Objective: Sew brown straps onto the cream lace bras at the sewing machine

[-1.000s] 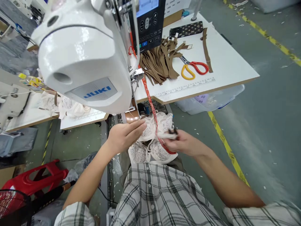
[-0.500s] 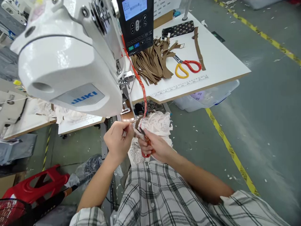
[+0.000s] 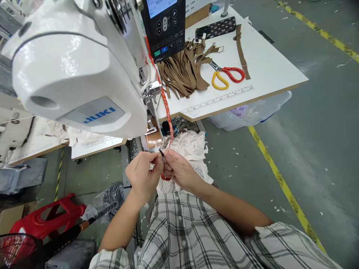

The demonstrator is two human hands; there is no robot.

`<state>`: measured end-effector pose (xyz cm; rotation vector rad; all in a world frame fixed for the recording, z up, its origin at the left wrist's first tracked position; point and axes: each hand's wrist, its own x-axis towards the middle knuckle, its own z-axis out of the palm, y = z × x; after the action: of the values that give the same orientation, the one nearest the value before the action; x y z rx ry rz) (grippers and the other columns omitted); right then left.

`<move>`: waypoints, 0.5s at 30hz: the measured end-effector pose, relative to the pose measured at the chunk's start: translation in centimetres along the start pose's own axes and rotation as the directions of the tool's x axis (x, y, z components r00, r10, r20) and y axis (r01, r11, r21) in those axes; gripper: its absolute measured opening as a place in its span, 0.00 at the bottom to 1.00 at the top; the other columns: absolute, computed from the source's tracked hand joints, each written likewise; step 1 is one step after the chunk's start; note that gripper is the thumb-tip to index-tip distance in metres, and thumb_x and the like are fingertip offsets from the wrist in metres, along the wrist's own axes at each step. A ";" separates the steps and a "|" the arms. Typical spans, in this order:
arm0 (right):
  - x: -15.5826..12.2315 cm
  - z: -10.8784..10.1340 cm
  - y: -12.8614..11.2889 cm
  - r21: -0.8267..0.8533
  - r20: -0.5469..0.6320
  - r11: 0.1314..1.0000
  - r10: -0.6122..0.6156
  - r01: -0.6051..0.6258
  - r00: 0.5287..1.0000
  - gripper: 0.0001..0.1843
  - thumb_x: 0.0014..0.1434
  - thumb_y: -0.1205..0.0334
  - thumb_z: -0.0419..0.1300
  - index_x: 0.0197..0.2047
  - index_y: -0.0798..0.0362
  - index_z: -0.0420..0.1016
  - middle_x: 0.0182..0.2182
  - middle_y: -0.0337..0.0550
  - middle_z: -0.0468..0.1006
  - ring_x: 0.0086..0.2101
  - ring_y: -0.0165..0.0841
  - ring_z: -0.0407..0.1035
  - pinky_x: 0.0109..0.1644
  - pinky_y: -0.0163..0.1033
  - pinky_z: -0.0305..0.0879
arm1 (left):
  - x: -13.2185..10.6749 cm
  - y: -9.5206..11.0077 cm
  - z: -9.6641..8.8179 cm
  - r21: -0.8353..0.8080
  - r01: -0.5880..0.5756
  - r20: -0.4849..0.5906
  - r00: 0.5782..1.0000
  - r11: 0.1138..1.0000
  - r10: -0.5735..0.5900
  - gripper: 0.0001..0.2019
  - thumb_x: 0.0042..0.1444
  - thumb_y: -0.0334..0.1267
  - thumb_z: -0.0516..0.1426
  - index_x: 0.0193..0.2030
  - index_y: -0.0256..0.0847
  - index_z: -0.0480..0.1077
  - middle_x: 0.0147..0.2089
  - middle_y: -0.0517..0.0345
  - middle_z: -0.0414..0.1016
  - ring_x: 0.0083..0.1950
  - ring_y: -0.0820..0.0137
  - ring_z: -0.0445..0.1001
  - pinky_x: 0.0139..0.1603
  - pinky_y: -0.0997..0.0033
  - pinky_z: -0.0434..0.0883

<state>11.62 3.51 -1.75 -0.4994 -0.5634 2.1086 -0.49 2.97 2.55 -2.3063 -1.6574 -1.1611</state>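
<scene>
Just in front of the needle area of a white sewing machine (image 3: pixel 64 82), my two hands meet. My left hand (image 3: pixel 143 173) is closed in a pinch, and what lies between its fingertips is too small to make out. My right hand (image 3: pixel 181 171) is wrapped round thread snips (image 3: pixel 165 177); their dark tip pokes out near the left fingertips, and a red loop shows under the fingers. From the machine a red cord (image 3: pixel 169 119) runs down to the right hand. Behind and below the hands hangs cream lace fabric (image 3: pixel 193 145), partly hidden by them.
On the white table (image 3: pixel 269 71) lie brown strips (image 3: pixel 185 69), scissors (image 3: pixel 228 76) with red and yellow handles, a patterned phone (image 3: pixel 217 28) and a single brown strip (image 3: pixel 242 52). A clear plastic bin (image 3: pixel 249 112) sits beneath. A red stool (image 3: pixel 47 216) stands lower left.
My right hand has moved left and up against my left fingertips, with the snips turned so less of them shows. The view has shifted slightly.
</scene>
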 end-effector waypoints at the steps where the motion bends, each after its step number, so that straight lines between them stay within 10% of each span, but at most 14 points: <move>1: 0.1 -0.2 -0.1 -0.016 -0.010 1.000 -0.019 0.019 1.000 0.21 0.64 0.42 0.56 0.32 0.50 0.59 0.21 0.28 0.54 0.19 0.21 0.44 0.24 0.32 0.42 | 0.0 -0.1 0.1 0.000 0.011 -0.008 1.000 1.000 -0.011 0.05 0.55 0.27 0.62 0.33 0.40 0.71 0.26 0.63 0.73 0.27 0.77 0.69 0.27 0.78 0.62; 6: 0.0 -4.9 -2.6 -0.447 -0.214 0.895 -0.094 -0.012 0.972 0.20 0.65 0.39 0.51 0.37 0.47 0.64 0.24 0.33 0.62 0.21 0.26 0.53 0.25 0.34 0.51 | 0.7 -2.0 1.4 0.089 0.115 -0.098 0.989 0.989 -0.106 0.07 0.59 0.32 0.59 0.29 0.41 0.72 0.24 0.63 0.70 0.27 0.76 0.68 0.28 0.76 0.61; 10: -1.0 -13.8 -5.2 -0.926 -0.376 0.212 -0.441 -0.313 0.815 0.20 0.64 0.45 0.52 0.49 0.52 0.69 0.38 0.49 0.75 0.35 0.40 0.69 0.39 0.46 0.66 | 1.6 -3.4 2.8 0.215 0.217 -0.122 0.973 0.952 -0.194 0.12 0.62 0.36 0.57 0.26 0.41 0.72 0.22 0.61 0.70 0.28 0.73 0.69 0.29 0.73 0.60; 12: -1.9 -18.5 -5.6 -0.908 -0.293 -0.129 -0.482 -0.398 0.825 0.23 0.62 0.50 0.54 0.54 0.57 0.70 0.50 0.61 0.74 0.50 0.50 0.68 0.53 0.53 0.64 | 1.9 -3.7 3.2 0.270 0.234 -0.118 0.971 0.934 -0.209 0.14 0.62 0.38 0.56 0.25 0.42 0.72 0.22 0.61 0.70 0.28 0.73 0.68 0.30 0.72 0.59; 15: -3.3 -23.4 -4.8 -0.846 -0.283 -0.313 -0.421 -0.431 0.862 0.25 0.61 0.52 0.54 0.56 0.59 0.72 0.56 0.64 0.70 0.58 0.54 0.63 0.61 0.57 0.60 | 2.1 -3.7 3.4 0.321 0.225 -0.113 0.974 0.920 -0.198 0.15 0.63 0.40 0.56 0.25 0.42 0.72 0.21 0.60 0.70 0.27 0.72 0.67 0.29 0.71 0.57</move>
<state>29.09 8.18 -17.67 -1.9928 -2.0140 0.6118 -1.48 7.74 0.12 -1.8932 -1.9384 -0.9019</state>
